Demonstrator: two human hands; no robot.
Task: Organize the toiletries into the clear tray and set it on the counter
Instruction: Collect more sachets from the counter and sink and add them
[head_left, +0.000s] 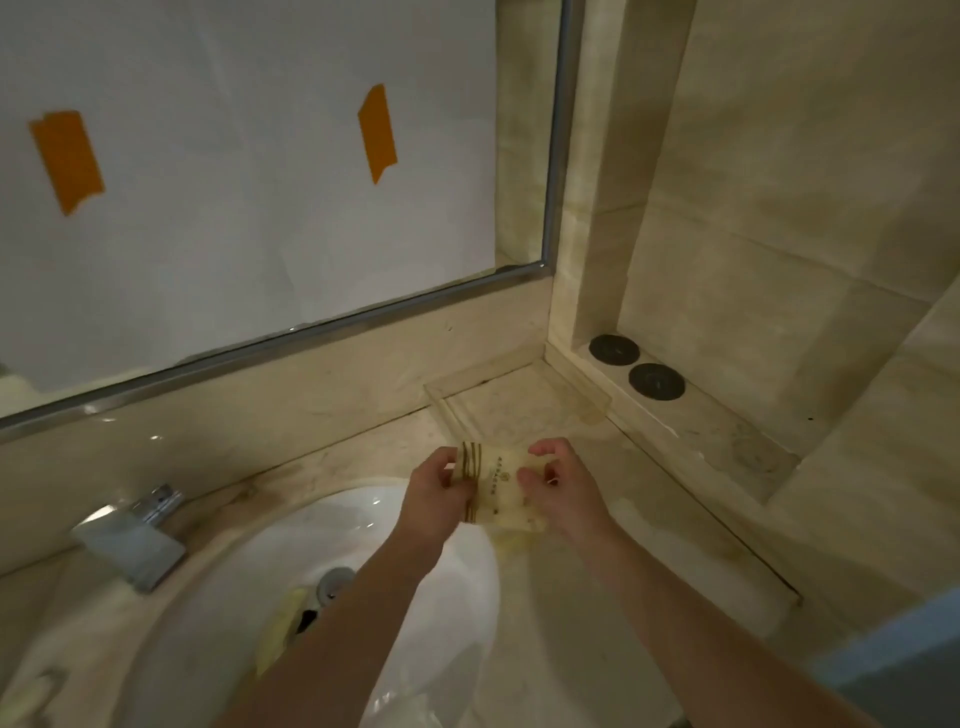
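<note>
Both hands hold a small pale toiletry packet (501, 486) with gold stripes and print, above the counter at the right rim of the sink. My left hand (434, 488) pinches its striped left end; my right hand (558, 480) pinches its right end. The clear tray (441, 397) lies empty on the counter just beyond the packet, in the corner under the mirror. Another yellowish packet (278, 631) lies inside the sink basin near the drain, partly hidden by my left forearm.
A white sink basin (395, 525) with a chrome tap (132, 535) fills the lower left. A paper-covered mirror with orange tape (376, 132) stands behind. A wall niche at the right holds two black round discs (636, 366). Beige marble counter (649, 545) extends right.
</note>
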